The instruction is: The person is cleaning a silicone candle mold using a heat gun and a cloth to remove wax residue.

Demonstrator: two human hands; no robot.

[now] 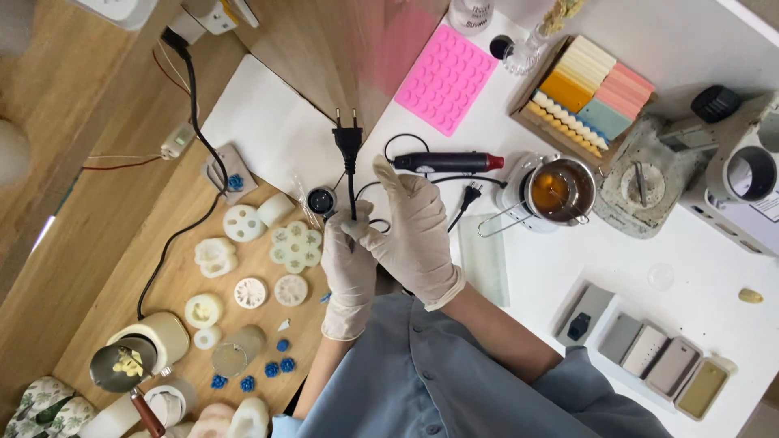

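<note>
Both gloved hands raised over the bench edge: left hand (349,272) clenched around the black power cord (351,191), two-pin plug (347,138) standing up at twelve o'clock of the fist. Right hand (414,235) at three o'clock of the left, touching it, fingers loosely curled at the same cord, pinch not clearly shown. Black-and-red heat tool (446,162) lying at one o'clock; white flower moulds (292,247) at nine o'clock.

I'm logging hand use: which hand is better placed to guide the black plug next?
Probably the left hand: its fingertips pinch the black cord just below the upright plug. The right hand sits beside it, lower on the cord.
</note>
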